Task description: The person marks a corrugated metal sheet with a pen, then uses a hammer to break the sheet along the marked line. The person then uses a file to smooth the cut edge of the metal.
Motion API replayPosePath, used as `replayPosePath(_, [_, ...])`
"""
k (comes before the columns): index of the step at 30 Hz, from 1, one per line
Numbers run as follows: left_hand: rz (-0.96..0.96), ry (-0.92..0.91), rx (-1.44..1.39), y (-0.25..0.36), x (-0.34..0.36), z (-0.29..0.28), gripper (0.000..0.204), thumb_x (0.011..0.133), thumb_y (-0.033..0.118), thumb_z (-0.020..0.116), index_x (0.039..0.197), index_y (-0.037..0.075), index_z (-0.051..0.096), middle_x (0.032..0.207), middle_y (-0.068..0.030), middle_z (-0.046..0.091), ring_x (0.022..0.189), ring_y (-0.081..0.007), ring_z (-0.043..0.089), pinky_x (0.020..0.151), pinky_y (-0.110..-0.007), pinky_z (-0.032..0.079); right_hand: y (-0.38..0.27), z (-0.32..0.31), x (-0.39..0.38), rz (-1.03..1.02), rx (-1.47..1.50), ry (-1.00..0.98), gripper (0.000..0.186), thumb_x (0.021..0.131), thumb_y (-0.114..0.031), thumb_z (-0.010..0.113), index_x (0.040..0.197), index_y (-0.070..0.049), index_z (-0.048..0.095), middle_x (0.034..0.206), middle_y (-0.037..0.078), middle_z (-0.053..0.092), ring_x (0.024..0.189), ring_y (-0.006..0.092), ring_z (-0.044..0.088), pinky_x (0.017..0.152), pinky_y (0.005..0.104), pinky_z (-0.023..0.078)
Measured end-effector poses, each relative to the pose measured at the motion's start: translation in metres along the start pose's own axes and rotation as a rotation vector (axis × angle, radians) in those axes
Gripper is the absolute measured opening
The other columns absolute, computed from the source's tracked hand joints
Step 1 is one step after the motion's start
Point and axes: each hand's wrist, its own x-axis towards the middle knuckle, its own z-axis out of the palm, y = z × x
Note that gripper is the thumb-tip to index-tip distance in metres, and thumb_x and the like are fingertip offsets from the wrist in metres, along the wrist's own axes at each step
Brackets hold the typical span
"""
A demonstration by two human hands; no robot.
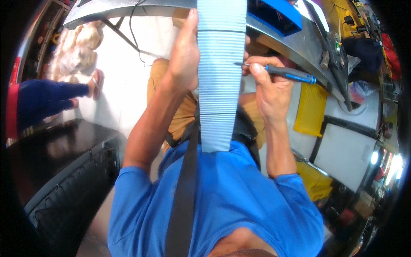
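A long silvery panel with fine crosswise ribs, a finned metal panel [220,85], stretches from the top of the view to my lap, its near end against my blue shirt. My left hand [185,58] grips its left edge with the thumb upward; the other fingers pass behind it, and fingertips show at the right edge. In my right hand [274,88] is a screwdriver [293,74] with a blue and black handle, held like a pen. Its thin tip points left and lies over the panel's right side; whether it touches the ribs I cannot tell.
A metal workbench [295,51] curves across the far side, with a blue tray [278,17] and tools on it. Yellow crates [310,109] stand at the right. A black cabinet [64,150] is at the left, near another person's legs [55,98] and plastic bags [81,47].
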Motion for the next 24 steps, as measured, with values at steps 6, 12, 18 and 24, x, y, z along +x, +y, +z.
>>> replayPosePath(6, [0.01,-0.058,-0.047,-0.01,0.0,-0.016,0.077,0.106,0.059,0.011,0.138,0.001,0.051,0.113,-0.0271,0.067,0.094,-0.0309,0.074,0.072,-0.04,0.067,0.005,0.002,-0.002,-0.02,-0.017,0.011,0.017,0.094,-0.013,0.073,0.102,0.002,0.069,0.092,0.011,0.073,0.085,0.0146,0.068,0.082,0.029,0.056])
replayPosePath(12, [-0.014,-0.028,-0.102,-0.01,-0.002,-0.013,0.077,0.105,0.059,0.012,0.138,0.001,0.051,0.113,-0.0264,0.067,0.093,-0.03,0.074,0.073,-0.041,0.067,0.006,-0.001,-0.009,-0.016,-0.047,-0.019,0.016,0.094,-0.012,0.073,0.102,0.001,0.07,0.092,0.011,0.073,0.085,0.014,0.068,0.081,0.0284,0.056])
replayPosePath(18, [-0.012,-0.007,-0.069,-0.009,-0.002,-0.008,0.077,0.106,0.058,0.011,0.138,0.001,0.051,0.112,-0.0258,0.067,0.092,-0.03,0.073,0.073,-0.041,0.067,0.005,-0.002,-0.002,-0.038,-0.033,-0.009,0.016,0.094,-0.012,0.073,0.101,0.001,0.07,0.091,0.01,0.073,0.085,0.0138,0.068,0.081,0.0292,0.056])
replayPosePath(24, [0.004,0.001,-0.002,-0.013,0.0,-0.008,0.075,0.106,0.057,0.011,0.138,0.001,0.05,0.112,-0.0271,0.066,0.092,-0.0307,0.074,0.073,-0.04,0.067,0.0,-0.004,0.001,-0.05,-0.083,-0.015,0.016,0.094,-0.012,0.073,0.101,0.002,0.07,0.091,0.01,0.073,0.085,0.0139,0.067,0.082,0.0292,0.056])
